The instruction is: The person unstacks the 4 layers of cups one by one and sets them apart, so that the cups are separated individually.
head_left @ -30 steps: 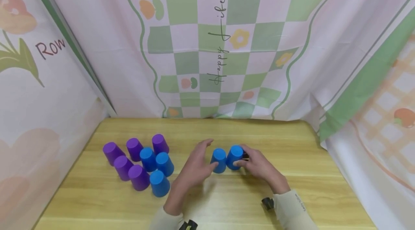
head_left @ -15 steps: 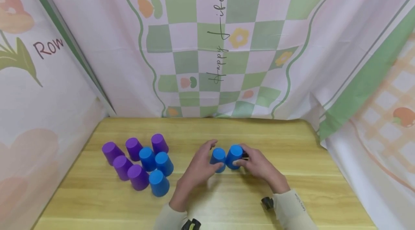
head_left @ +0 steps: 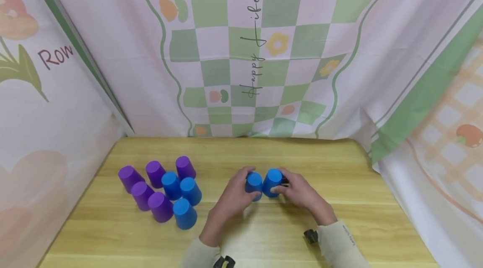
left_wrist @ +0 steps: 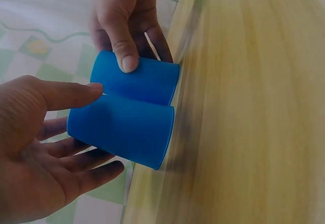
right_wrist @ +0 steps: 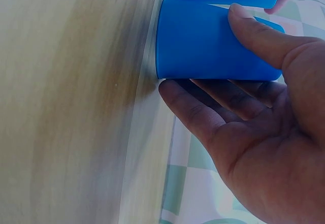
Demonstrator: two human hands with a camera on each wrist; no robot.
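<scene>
Two upside-down blue cups stand side by side on the table, right of its middle. Around the left blue cup [head_left: 253, 185] my left hand [head_left: 235, 194] has its thumb on the near side and its fingers behind. My right hand [head_left: 299, 190] holds the right blue cup [head_left: 273, 184] between thumb and fingers. In the left wrist view the two cups' walls lie close together, and the left thumb [left_wrist: 76, 95] reaches the cup near its narrow end. The right thumb [right_wrist: 259, 33] lies on its cup's wall in the right wrist view.
To the left stand several upside-down purple cups [head_left: 161, 208], with three blue cups [head_left: 185, 214] along their right side. Patterned cloth [head_left: 245, 50] hangs behind the wooden table [head_left: 302, 234] and at both sides.
My left hand has moved slightly right, and its fingers have come in closer around the left blue cup. My right hand and the other cups stay in place.
</scene>
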